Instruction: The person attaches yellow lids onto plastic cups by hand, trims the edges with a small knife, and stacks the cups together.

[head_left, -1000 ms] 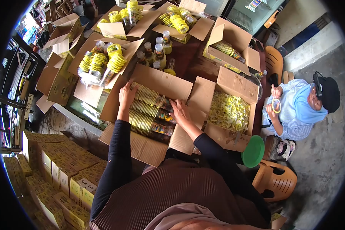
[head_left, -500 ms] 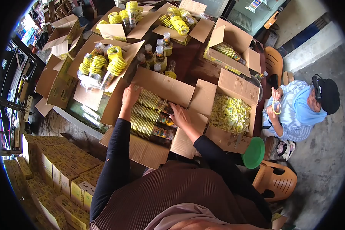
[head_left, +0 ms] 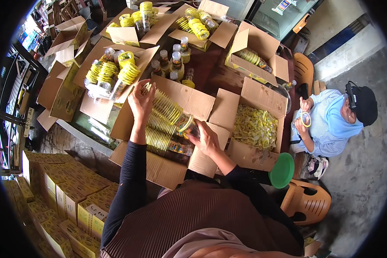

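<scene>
Between my two hands is a long stack of yellow-rimmed clear plastic cups, tilted above the open cardboard box. My left hand grips the stack's upper left end. My right hand holds the lower right end, where a dark printed label shows. More yellow-rimmed stacks lie side by side in the box beneath. The held stack hides part of the box's inside.
A carton of small yellow pieces stands to the right, beside a green plastic lid or plate. Several clear bottles and filled cartons stand behind. A seated person holds a yellow ring. Stacked cartons fill the lower left.
The top stack has come up out of the box, held at both ends. My left hand has risen slightly, and my right hand has turned around the labelled end.
</scene>
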### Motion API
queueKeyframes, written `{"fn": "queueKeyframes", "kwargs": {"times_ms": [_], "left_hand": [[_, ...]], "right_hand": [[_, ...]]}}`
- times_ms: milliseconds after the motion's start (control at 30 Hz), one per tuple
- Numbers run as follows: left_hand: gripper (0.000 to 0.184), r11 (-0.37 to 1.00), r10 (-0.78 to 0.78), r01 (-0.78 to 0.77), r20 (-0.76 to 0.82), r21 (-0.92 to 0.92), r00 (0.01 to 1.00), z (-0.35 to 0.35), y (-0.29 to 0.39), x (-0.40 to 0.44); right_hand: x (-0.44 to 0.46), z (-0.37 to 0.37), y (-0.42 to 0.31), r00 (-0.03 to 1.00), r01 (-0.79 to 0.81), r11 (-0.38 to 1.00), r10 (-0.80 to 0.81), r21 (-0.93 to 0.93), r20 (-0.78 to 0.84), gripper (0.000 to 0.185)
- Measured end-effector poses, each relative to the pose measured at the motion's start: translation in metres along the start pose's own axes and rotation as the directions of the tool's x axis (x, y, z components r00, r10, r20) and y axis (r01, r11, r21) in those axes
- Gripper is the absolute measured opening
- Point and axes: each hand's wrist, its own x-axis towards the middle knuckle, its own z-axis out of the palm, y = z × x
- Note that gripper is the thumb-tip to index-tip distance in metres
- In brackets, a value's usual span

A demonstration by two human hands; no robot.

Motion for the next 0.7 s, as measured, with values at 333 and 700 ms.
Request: {"fn": "queueKeyframes", "kwargs": {"times_ms": [333,700], "left_hand": [[0.029,0.971,0.088,-0.082,0.019,-0.225,0.996,0.004,0.057,0.001],[0.1,0.534,0.338,-0.132,0.067,-0.835,0.939,0.033,0.149,-0.066]], "right_hand": [[-0.042,-0.045,-0.002,0.984,0.027,0.985,0.004,0.168,-0.179,0.061],[-0.084,-0.082,0.017,0.954,0.067,0.89,0.076,0.452,-0.292,0.045]]}}
